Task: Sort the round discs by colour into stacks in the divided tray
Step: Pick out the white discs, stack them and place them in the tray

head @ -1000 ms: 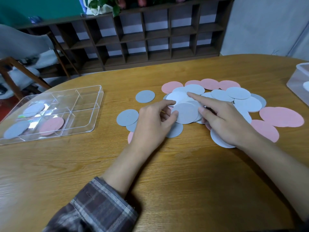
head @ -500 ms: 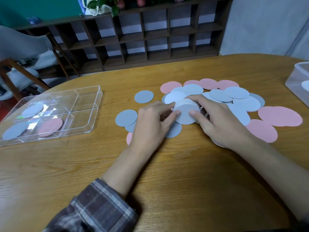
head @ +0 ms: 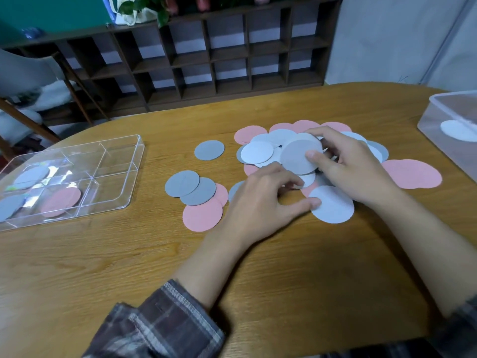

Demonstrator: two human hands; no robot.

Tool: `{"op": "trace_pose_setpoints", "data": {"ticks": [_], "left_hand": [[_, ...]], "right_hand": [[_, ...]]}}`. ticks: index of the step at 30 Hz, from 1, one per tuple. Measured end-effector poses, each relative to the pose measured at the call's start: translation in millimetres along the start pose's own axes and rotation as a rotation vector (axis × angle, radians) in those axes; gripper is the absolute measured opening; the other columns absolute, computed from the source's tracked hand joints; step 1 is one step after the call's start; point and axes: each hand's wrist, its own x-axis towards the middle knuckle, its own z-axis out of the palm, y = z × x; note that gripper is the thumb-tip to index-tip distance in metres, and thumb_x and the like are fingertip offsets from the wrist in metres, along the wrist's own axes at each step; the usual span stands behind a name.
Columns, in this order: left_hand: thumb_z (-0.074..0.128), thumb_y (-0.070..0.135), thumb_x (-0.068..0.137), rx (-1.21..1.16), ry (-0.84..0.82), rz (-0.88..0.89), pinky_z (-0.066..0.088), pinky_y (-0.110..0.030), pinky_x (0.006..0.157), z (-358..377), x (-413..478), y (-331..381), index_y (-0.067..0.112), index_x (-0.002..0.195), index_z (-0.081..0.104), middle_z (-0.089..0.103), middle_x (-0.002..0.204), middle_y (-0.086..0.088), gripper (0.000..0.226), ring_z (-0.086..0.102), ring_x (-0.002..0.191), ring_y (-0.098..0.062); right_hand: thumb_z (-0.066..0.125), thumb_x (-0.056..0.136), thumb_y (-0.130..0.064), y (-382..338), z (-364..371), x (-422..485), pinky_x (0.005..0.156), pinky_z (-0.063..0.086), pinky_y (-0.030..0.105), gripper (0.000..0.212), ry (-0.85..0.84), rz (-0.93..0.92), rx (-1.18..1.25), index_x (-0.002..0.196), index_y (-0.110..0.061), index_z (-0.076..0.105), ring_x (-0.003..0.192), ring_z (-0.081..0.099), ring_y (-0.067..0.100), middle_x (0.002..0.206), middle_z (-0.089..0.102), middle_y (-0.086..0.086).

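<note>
The right hand (head: pixel 353 164) grips a small stack of pale discs (head: pixel 296 157), held tilted above the disc pile (head: pixel 260 151). The thumb presses the top face and the fingers curl over the far rim. The left hand (head: pixel 260 200) lies palm-down with its fingers loosely curled, and its thumb tip touches the edge of a white disc (head: pixel 335 210) lying flat on the table (head: pixel 77 267). Its fingertips are hidden near the lower edge of the held stack, so whether they pinch anything cannot be determined. The number of discs in the stack is unclear. The divided tray (head: pixel 134 171) sits well to the left of both hands, cut off by the frame edge. It holds grey discs (head: pixel 31 177) and one pink disc (head: pixel 60 201).
</note>
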Motion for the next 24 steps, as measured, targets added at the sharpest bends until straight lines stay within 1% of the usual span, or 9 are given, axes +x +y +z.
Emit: {"op": "trace_pose_setpoints", "data": {"ticks": [2, 4, 6, 9, 11, 14, 16, 20, 24], "left_hand": [[0.082, 0.06, 0.077, 0.026, -0.017, -0.013, 0.055, -0.035, 0.086, 5, 3, 9, 0.026, 0.114, 0.076, 0.065, 0.103, 0.013, 0.05, 0.062, 0.098, -0.001], [0.082, 0.064, 0.074, 0.089, -0.058, -0.002, 0.054, -0.037, 0.089, 11, 6, 17, 0.027, 0.12, 0.074, 0.062, 0.105, 0.012, 0.059, 0.06, 0.103, -0.005], [0.083, 0.065, 0.072, 0.136, -0.088, 0.002, 0.053, -0.038, 0.088, 15, 8, 19, 0.029, 0.119, 0.073, 0.059, 0.104, 0.011, 0.06, 0.057, 0.103, -0.008], [0.085, 0.062, 0.071, 0.093, -0.093, -0.03, 0.053, -0.037, 0.087, 17, 12, 15, 0.029, 0.113, 0.075, 0.058, 0.101, 0.012, 0.054, 0.057, 0.099, -0.007], [0.087, 0.054, 0.073, 0.049, -0.088, -0.049, 0.051, -0.029, 0.085, 17, 12, 14, 0.026, 0.109, 0.074, 0.059, 0.1, 0.012, 0.048, 0.056, 0.094, -0.004], [0.09, 0.038, 0.076, -0.048, -0.063, -0.081, 0.043, -0.013, 0.074, 16, 12, 13, 0.025, 0.103, 0.072, 0.064, 0.096, 0.012, 0.035, 0.054, 0.082, 0.0], [0.089, 0.029, 0.079, -0.163, -0.043, -0.142, 0.043, -0.012, 0.068, 13, 12, 11, 0.024, 0.098, 0.073, 0.068, 0.09, 0.01, 0.025, 0.054, 0.071, -0.002], [0.083, 0.017, 0.087, -0.381, 0.005, -0.252, 0.046, -0.014, 0.065, 4, 13, 9, 0.015, 0.093, 0.074, 0.068, 0.076, 0.001, 0.011, 0.054, 0.065, -0.006], [0.081, 0.016, 0.089, -0.41, 0.119, -0.27, 0.047, -0.015, 0.065, 1, 13, 9, 0.014, 0.088, 0.071, 0.066, 0.072, 0.004, 0.011, 0.058, 0.065, -0.007]], "right_hand": [[0.059, 0.101, -0.024, 2, -3, 0, 0.08, 0.052, 0.039, 0.025, 0.006, 0.009, 0.034, 0.121, -0.039, 0.063, 0.082, 0.061, 0.016, 0.108, 0.07, -0.004], [0.061, 0.101, -0.023, 4, -9, -1, 0.08, 0.052, 0.031, 0.025, 0.031, 0.023, 0.074, 0.118, -0.041, 0.064, 0.086, 0.063, 0.012, 0.109, 0.07, -0.009], [0.063, 0.1, -0.022, 8, -18, -4, 0.081, 0.052, 0.028, 0.027, 0.061, 0.022, 0.058, 0.118, -0.041, 0.065, 0.092, 0.065, 0.009, 0.111, 0.071, -0.013], [0.065, 0.099, -0.022, 18, -32, -14, 0.084, 0.053, 0.035, 0.031, 0.088, 0.028, 0.023, 0.117, -0.047, 0.065, 0.091, 0.066, 0.016, 0.105, 0.073, -0.015], [0.065, 0.099, -0.02, 25, -36, -21, 0.083, 0.055, 0.037, 0.038, 0.112, 0.024, 0.05, 0.12, -0.052, 0.064, 0.089, 0.066, 0.022, 0.105, 0.074, -0.013], [0.064, 0.101, -0.021, 30, -35, -25, 0.084, 0.056, 0.041, 0.044, 0.145, 0.025, 0.085, 0.138, -0.043, 0.06, 0.082, 0.066, 0.023, 0.11, 0.074, -0.004], [0.062, 0.102, -0.024, 28, -32, -23, 0.084, 0.055, 0.043, 0.047, 0.142, 0.027, 0.052, 0.145, -0.04, 0.054, 0.079, 0.065, 0.022, 0.111, 0.073, 0.002], [0.057, 0.104, -0.03, 25, -27, -26, 0.073, 0.049, 0.035, 0.05, 0.085, 0.017, -0.036, 0.15, -0.046, 0.046, 0.074, 0.062, 0.025, 0.077, 0.067, 0.008], [0.049, 0.107, -0.028, 22, -23, -27, 0.071, 0.046, 0.023, 0.047, 0.006, -0.013, -0.036, 0.151, -0.046, 0.044, 0.075, 0.06, 0.014, 0.076, 0.06, 0.002]]}}
